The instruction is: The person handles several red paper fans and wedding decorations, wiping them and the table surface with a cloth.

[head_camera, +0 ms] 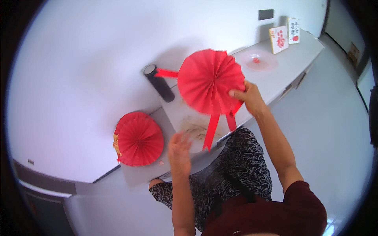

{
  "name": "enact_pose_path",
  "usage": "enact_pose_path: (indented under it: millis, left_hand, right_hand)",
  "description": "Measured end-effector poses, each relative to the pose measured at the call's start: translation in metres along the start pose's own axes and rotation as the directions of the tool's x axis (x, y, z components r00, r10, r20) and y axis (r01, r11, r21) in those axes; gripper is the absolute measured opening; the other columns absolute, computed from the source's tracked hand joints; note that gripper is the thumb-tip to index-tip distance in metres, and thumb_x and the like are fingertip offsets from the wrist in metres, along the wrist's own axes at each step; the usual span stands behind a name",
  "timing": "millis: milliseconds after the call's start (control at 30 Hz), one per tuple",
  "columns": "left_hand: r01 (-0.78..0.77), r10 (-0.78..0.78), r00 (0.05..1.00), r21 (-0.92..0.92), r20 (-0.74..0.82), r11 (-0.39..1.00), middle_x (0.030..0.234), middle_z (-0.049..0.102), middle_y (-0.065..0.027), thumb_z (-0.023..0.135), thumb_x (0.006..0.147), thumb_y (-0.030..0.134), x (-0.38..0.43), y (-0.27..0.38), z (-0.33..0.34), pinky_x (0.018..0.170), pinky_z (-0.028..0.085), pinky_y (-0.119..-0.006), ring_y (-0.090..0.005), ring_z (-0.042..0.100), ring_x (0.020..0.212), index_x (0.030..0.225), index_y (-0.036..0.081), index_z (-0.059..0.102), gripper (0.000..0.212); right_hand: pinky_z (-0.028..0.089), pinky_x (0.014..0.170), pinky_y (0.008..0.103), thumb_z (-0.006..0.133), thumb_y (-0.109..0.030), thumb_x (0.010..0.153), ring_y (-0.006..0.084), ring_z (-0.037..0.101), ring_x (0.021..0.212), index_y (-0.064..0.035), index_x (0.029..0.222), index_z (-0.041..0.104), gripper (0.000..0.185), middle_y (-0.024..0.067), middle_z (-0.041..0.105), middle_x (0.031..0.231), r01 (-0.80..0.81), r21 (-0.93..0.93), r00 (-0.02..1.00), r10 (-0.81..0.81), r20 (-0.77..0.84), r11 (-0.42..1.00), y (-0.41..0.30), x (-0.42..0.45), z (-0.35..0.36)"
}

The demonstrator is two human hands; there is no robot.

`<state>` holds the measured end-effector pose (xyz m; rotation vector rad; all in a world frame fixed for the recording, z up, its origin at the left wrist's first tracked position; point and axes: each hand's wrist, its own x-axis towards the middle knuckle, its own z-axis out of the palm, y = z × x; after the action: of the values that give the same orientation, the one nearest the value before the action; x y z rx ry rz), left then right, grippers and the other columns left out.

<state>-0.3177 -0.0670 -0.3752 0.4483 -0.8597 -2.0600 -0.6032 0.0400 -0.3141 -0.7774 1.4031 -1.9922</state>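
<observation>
My right hand (pixel 249 97) grips the right edge of a round, pleated red paper fan decoration (pixel 211 81), thumb on its front face. Red ribbon tails (pixel 211 132) hang below it and another strip sticks out at its left. Below and to the left of the fan, my left hand (pixel 180 153) is raised with its fingers apart, slightly blurred, holding nothing. A second red pleated fan (pixel 141 138), with a yellow part at its left edge, rests on the lower grey surface against the wall.
A black cylinder (pixel 161 84) stands by the wall on a long pale cabinet top (pixel 292 62). Farther along are a pinkish transparent dish (pixel 257 61) and two cards with writing (pixel 279 39). Dried plant stems (pixel 198 129) lie near my legs, and a tiny pink piece (pixel 161 162) beside the second fan.
</observation>
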Motion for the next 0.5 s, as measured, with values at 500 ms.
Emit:
enact_pose_path:
  millis: [500]
  left_hand:
    - [-0.005,0.092,0.92,0.225,-0.381,0.974,0.12,0.059,-0.0107,0.06,0.079,-0.008,-0.051,0.089,-0.037,0.09,0.053,-0.038,-0.0258,0.06,0.109,0.13,0.003,0.046,0.054]
  right_hand:
    - [0.049,0.088,0.0331,0.071,-0.024,0.088,0.0188,0.062,0.101,0.0018,0.121,0.055,0.045,0.0133,0.065,0.11,0.063,-0.339,0.918,0.079,0.389,0.939,0.084,-0.103,0.17]
